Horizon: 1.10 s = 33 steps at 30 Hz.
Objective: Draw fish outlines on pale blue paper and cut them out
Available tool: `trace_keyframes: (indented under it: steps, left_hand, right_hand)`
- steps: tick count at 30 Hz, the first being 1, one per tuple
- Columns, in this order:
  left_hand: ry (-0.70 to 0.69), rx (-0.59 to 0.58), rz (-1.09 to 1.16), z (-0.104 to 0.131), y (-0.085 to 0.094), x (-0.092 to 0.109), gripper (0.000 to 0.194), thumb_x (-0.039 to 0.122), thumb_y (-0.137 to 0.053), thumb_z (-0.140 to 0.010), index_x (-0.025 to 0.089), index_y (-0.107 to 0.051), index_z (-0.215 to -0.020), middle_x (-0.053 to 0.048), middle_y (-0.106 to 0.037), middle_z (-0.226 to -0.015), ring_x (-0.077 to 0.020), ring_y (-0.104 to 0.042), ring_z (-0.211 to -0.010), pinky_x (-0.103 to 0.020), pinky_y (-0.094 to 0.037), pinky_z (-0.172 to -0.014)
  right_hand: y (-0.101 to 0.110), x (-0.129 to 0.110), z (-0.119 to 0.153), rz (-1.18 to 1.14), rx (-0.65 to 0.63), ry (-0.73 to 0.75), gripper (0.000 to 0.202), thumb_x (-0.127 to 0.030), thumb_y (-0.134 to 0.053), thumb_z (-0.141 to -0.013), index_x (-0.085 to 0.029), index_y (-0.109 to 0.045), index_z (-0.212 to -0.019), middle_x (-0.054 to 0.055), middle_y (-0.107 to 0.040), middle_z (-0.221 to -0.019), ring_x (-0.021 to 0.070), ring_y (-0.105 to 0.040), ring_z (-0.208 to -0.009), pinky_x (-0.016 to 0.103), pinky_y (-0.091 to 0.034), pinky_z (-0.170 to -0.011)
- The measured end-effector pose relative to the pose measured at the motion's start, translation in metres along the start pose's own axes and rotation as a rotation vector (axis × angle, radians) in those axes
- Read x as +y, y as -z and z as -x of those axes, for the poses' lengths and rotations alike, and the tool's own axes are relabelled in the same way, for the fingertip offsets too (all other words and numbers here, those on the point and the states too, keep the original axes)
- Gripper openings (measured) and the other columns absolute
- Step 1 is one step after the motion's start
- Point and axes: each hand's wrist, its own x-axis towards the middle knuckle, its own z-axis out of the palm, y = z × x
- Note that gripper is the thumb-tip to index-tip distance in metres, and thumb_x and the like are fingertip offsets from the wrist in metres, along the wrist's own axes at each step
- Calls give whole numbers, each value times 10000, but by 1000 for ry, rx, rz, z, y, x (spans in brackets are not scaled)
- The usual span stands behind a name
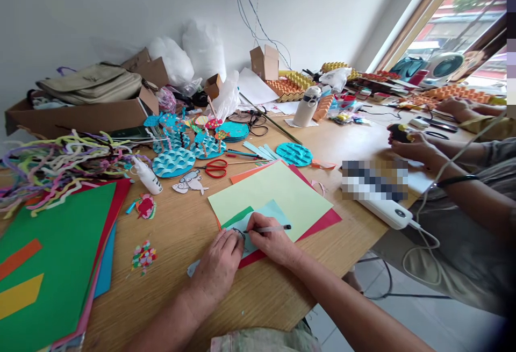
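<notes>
- Room: a white wall point(121, 2) spans the top of the frame, with a window point(463, 13) at upper right and tiled floor point(334, 317) at lower right.
- Wooden table point(161, 309): craft supplies crowd its far side; bare wood shows at lower left of centre.
- Pale green sheet point(262, 191), centre, over a red sheet point(322, 227): these loose layers could slide if a wrist drags across them.
- Light blue paper point(277, 211), lower centre, on the sheets: it could turn and spoil a line if the pressure on it slackens.
- Left hand point(220, 260), lower centre: fingers together, laid over the paper; whether it pinches anything I cannot tell.
- Right hand point(268, 238), just beside it: narrow, pinching a clear-barrelled pen point(274, 228).
- Black outline point(237, 230) near the left fingertips: a brushing finger could smear fresh ink.
- Paper dots point(144, 257), left of centre: a forearm's sweep could scatter them.
</notes>
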Motion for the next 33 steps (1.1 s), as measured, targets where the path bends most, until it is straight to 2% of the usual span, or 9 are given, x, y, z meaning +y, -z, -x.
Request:
trace_keyframes:
  steps: [23, 33]
  left_hand:
    - [-28, 34, -80, -1, 2, 0, 362, 33, -256, -880, 95, -578, -1034, -103, -641, -942, -214, -605, -930, -397, -492, -891]
    - [-34, 61, -84, 0, -1, 0, 351, 46, -248, -892, 96, -574, -1013, -100, -637, -933, -208, -602, -925, -388, -485, -893]
  right_hand:
    - [-1, -4, 2, 131, -32, 31, 153, -46, -425, -613, -195, -444, -641, -73, -415, -515, 84, -350, -476, 190, -298, -489]
    - [0, -3, 10, 204, -22, 29, 146, -48, -431, -637, -190, -454, -661, -52, -455, -565, 93, -386, -514, 198, -311, -524]
